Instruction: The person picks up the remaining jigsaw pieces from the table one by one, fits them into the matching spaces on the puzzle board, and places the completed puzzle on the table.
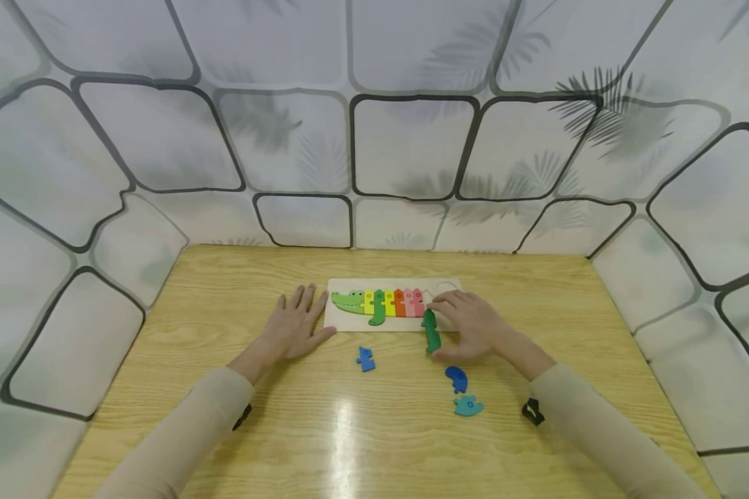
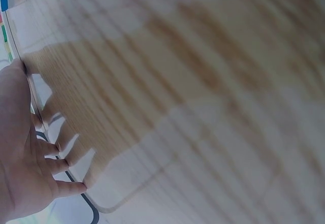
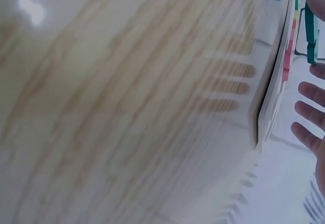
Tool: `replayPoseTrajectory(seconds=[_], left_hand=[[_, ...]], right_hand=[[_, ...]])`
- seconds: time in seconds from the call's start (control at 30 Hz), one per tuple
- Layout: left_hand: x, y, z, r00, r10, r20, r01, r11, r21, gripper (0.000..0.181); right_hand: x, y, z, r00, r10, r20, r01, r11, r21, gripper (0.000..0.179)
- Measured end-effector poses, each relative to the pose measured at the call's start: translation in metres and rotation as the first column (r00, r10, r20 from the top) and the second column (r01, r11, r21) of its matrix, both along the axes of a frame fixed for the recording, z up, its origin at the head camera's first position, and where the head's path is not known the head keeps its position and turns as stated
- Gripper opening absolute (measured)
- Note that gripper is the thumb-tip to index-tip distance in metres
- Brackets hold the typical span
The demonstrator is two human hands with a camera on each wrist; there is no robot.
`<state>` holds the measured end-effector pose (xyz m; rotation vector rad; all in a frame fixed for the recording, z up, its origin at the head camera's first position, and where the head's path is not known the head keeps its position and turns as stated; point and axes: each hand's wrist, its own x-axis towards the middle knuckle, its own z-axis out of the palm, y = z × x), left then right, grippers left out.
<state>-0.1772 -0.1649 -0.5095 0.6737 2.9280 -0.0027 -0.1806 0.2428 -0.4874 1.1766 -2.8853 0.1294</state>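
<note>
A pale puzzle board (image 1: pixel 351 324) lies on the table, with a crocodile's green head (image 1: pixel 348 301) and yellow, green, orange and pink body pieces set in a row. My right hand (image 1: pixel 474 324) pinches a dark green puzzle piece (image 1: pixel 432 331) between thumb and index finger, at the board's right part. In the right wrist view the green piece (image 3: pixel 311 33) spans thumb and fingertip, the other fingers spread apart. My left hand (image 1: pixel 291 326) lies with fingers spread on the table, its thumb at the board's left edge. The left wrist view shows that hand (image 2: pixel 30 158) with straight fingers.
Nearer me on the wooden table (image 1: pixel 274 443) lie a blue puzzle piece (image 1: pixel 365 360), a dark blue curved piece (image 1: pixel 456 379) and a teal piece (image 1: pixel 468 406). A stone-patterned backdrop (image 1: pixel 412 145) rises behind the table and along its sides.
</note>
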Motion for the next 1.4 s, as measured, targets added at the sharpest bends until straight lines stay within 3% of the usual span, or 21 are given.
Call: replayPoseTrajectory(seconds=[0.23, 0.73, 1.4], left_hand=[[0.000, 0.000, 0.000, 1.000, 0.000, -0.004, 0.000, 1.000, 0.001, 0.087], [0.000, 0.000, 0.001, 1.000, 0.001, 0.003, -0.001, 1.000, 0.010, 0.087], [0.000, 0.000, -0.001, 1.000, 0.001, -0.002, -0.001, 1.000, 0.020, 0.087]], right_hand=[[-0.006, 0.004, -0.004, 1.000, -0.018, 0.014, 0.018, 0.999, -0.040, 0.093], [-0.021, 0.011, -0.013, 0.996, -0.081, 0.031, 0.082, 0.996, -0.032, 0.094], [-0.035, 0.007, -0.014, 0.989, -0.140, 0.056, 0.141, 0.990, -0.028, 0.094]])
